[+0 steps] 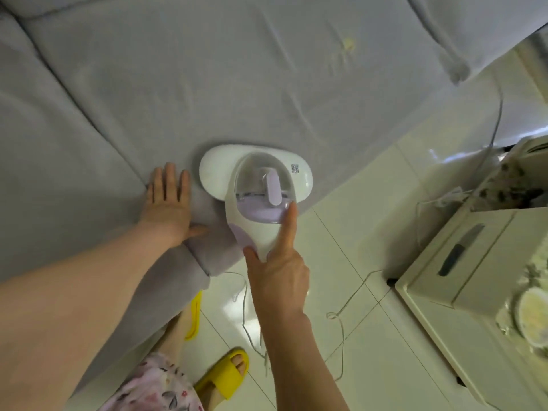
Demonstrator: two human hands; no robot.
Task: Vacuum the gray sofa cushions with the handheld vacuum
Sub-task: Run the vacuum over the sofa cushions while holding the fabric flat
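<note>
A white and lilac handheld vacuum (258, 179) lies with its wide flat head on the gray sofa seat cushion (207, 84), close to the cushion's front edge. My right hand (277, 271) grips the vacuum's handle from behind, index finger stretched along its side up to the clear dust cup. My left hand (167, 200) presses flat on the cushion just left of the vacuum head, fingers straight, beside the seam between two cushions.
A thin power cord (341, 315) trails over the glossy pale tiled floor (370, 188) to the right. A cream cabinet (474, 277) with clutter on top stands at right. Yellow slippers (222, 372) on my feet are near the sofa's front.
</note>
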